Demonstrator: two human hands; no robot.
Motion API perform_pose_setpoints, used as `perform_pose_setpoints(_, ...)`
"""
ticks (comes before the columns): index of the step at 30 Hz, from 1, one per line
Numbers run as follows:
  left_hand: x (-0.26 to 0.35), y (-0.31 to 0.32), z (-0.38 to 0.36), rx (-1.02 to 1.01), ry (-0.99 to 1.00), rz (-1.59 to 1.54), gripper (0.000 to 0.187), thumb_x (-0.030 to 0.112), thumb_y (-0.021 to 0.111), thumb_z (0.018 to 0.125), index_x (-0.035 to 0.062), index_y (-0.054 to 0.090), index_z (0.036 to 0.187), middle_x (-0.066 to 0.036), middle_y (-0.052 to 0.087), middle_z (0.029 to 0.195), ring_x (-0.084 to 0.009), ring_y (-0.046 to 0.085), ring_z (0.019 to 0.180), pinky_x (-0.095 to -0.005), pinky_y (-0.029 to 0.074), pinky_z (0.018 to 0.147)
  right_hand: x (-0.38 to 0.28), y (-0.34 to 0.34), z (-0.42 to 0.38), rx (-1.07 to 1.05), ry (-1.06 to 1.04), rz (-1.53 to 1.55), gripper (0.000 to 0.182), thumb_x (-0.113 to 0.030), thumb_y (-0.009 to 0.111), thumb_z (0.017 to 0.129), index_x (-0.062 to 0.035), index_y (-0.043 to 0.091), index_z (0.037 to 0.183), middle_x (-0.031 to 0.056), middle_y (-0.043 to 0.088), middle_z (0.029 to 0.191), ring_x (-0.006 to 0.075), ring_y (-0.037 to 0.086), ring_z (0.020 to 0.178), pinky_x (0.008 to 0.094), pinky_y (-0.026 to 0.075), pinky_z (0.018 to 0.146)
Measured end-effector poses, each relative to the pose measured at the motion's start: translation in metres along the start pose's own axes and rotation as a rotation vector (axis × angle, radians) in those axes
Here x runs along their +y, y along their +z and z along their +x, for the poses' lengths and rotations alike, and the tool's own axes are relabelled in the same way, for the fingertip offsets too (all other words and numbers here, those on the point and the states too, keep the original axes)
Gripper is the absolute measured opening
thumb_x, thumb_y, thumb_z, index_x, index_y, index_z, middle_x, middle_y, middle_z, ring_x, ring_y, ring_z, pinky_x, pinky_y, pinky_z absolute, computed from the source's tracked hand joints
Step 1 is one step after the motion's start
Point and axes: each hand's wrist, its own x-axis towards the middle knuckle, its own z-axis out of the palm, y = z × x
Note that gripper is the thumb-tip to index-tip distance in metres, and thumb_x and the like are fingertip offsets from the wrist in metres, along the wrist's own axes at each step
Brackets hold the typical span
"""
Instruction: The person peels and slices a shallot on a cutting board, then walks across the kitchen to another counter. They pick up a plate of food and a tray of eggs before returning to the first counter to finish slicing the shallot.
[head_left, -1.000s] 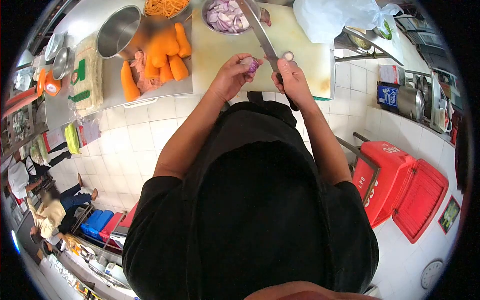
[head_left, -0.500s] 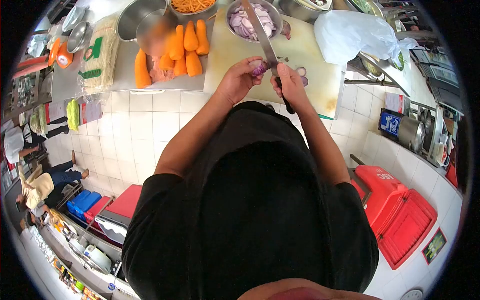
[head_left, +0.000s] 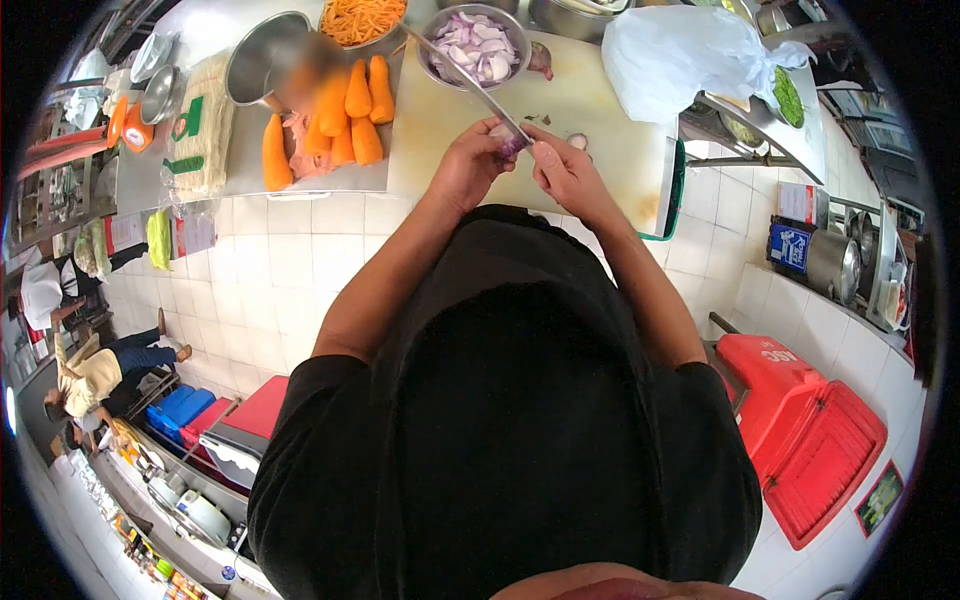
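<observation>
My left hand is closed round a purple onion, held above the near part of a pale cutting board. In my right hand is a long knife, gripped by the handle. Its blade slants up and to the left past the onion, with the tip end over a metal bowl of sliced onions. A cut onion piece lies on the board just beyond my right hand. Farther up, a dark purple onion rests beside the bowl.
Peeled carrots lie left of the board, near an open metal pot and a bowl of shredded carrot. A white plastic bag sits at the board's right. People are at the far left. A red bin stands behind right.
The knife blade has swung to the left and now lies at a lower slant across the onion. My right hand has moved slightly left. The whole view has shifted a little.
</observation>
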Motion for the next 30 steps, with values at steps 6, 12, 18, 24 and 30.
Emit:
perform_pose_setpoints(6, -0.007, 0.011, 0.003, 0.001, -0.048, 0.066, 0.041, 0.014, 0.054, 0.09, -0.0004, 0.048, 0.127, -0.01, 0.061, 0.106, -0.0175, 0.057, 0.086, -0.0303, 0.047, 0.074, 0.019, -0.02, -0.005, 0.033, 0.093, 0.063, 0.043, -0.036, 0.05, 0.1, -0.0039, 0.06, 0.128, -0.0029, 0.05, 0.069, 0.0058, 0.047, 0.063, 0.0234, 0.039, 0.056)
perform_pose_setpoints(12, -0.014, 0.023, 0.005, 0.087, -0.006, 0.162, 0.039, 0.011, 0.054, 0.089, -0.0004, 0.047, 0.125, -0.012, 0.062, 0.107, -0.019, 0.059, 0.088, -0.0316, 0.049, 0.074, 0.013, -0.013, -0.023, 0.131, -0.117, 0.027, 0.04, -0.032, 0.051, 0.1, -0.003, 0.061, 0.126, -0.0028, 0.05, 0.068, 0.0057, 0.046, 0.062, 0.0233, 0.039, 0.057)
perform_pose_setpoints(18, -0.02, 0.019, 0.0, 0.063, -0.025, 0.155, 0.037, 0.007, 0.054, 0.088, -0.0004, 0.047, 0.123, -0.015, 0.062, 0.111, -0.021, 0.06, 0.091, -0.0334, 0.05, 0.077, 0.031, -0.028, -0.02, 0.108, -0.014, 0.001, 0.045, -0.032, 0.052, 0.1, -0.0024, 0.053, 0.134, -0.0022, 0.048, 0.065, 0.0058, 0.045, 0.061, 0.0227, 0.038, 0.056)
perform_pose_setpoints(24, -0.023, 0.029, -0.002, 0.128, 0.012, 0.128, 0.037, 0.008, 0.05, 0.092, -0.0011, 0.044, 0.127, -0.014, 0.062, 0.112, -0.0225, 0.06, 0.095, -0.0348, 0.05, 0.083, 0.001, -0.013, -0.045, 0.071, 0.106, 0.221, 0.054, -0.033, 0.051, 0.1, -0.0028, 0.04, 0.144, -0.003, 0.046, 0.067, 0.0057, 0.042, 0.061, 0.0216, 0.036, 0.055)
perform_pose_setpoints(30, -0.025, 0.043, -0.007, 0.142, 0.037, 0.079, 0.037, 0.011, 0.052, 0.092, 0.0003, 0.046, 0.127, -0.013, 0.061, 0.113, -0.0221, 0.06, 0.099, -0.0353, 0.049, 0.085, 0.019, -0.009, -0.04, 0.017, 0.039, 0.172, 0.057, -0.03, 0.051, 0.1, -0.0029, 0.034, 0.147, -0.0043, 0.044, 0.07, 0.0059, 0.042, 0.061, 0.0217, 0.037, 0.055)
